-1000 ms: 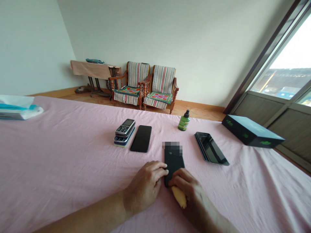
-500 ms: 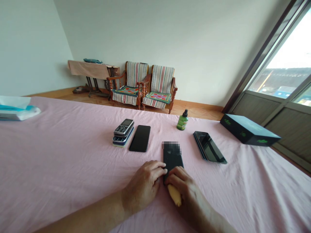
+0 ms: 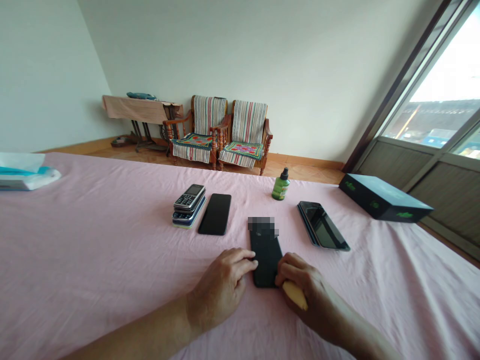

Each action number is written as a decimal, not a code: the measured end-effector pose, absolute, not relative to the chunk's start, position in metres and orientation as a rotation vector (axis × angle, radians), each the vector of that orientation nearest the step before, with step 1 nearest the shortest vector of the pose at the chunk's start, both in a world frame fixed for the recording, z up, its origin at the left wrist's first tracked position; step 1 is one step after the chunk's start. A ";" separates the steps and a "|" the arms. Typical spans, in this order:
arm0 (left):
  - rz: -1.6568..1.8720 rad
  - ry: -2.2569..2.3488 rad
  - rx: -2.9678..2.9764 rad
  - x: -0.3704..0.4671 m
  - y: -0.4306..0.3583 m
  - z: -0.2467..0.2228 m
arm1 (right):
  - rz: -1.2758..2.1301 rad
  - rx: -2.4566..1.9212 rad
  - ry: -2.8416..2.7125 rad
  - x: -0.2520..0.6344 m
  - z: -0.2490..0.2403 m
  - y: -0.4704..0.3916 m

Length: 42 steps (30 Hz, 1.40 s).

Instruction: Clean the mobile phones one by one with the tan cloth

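A black phone (image 3: 267, 260) lies on the pink cloth, its upper end blurred out. My left hand (image 3: 225, 282) rests at its left edge, fingertips touching the side and the fingers slightly apart. At the phone's lower right corner is my right hand (image 3: 305, 287), its fingers wrapped round a yellow cloth (image 3: 295, 295). Left of this phone lies another dark phone (image 3: 215, 214), beside a stack of keypad phones (image 3: 189, 197). To the right, a glossy black tablet-like device (image 3: 326, 227) rests on another flat one.
A green bottle (image 3: 281, 185) stands near the far edge of the pink cloth (image 3: 112, 240). At the right is a black box (image 3: 384, 197), and at the far left a white and blue tissue pack (image 3: 28, 172). Two wooden chairs (image 3: 245, 127) stand beyond.
My right hand has moved right with the yellow cloth, from over the phone's lower part to its right corner. More of the phone's lower end shows. My left hand has stayed put.
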<state>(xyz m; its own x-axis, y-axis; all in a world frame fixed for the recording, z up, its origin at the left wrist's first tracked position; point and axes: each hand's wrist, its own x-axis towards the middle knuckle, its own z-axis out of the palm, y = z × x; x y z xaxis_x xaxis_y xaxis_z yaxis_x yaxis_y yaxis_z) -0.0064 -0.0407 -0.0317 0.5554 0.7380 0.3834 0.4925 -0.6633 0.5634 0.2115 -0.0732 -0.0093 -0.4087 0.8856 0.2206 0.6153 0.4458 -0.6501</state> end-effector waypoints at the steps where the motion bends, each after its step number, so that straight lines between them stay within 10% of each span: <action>1: 0.856 1.003 2.406 -0.006 -0.041 -0.032 | 0.656 -1.264 -2.159 0.213 -0.008 -0.073; 12: 0.864 1.022 2.484 -0.004 -0.044 -0.025 | 0.442 -1.413 -1.887 0.245 -0.019 -0.057; 42: 1.154 1.038 1.952 -0.004 -0.042 -0.012 | 1.250 -1.037 -1.435 0.166 -0.007 -0.044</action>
<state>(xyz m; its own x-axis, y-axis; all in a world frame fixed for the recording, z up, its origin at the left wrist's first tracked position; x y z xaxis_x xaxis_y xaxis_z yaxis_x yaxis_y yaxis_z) -0.0040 -0.0416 -0.0122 0.3040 0.8648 0.3996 0.3060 -0.4859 0.8187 0.1661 -0.0444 -0.0069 -0.2041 0.9719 0.1168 0.0171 0.1229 -0.9923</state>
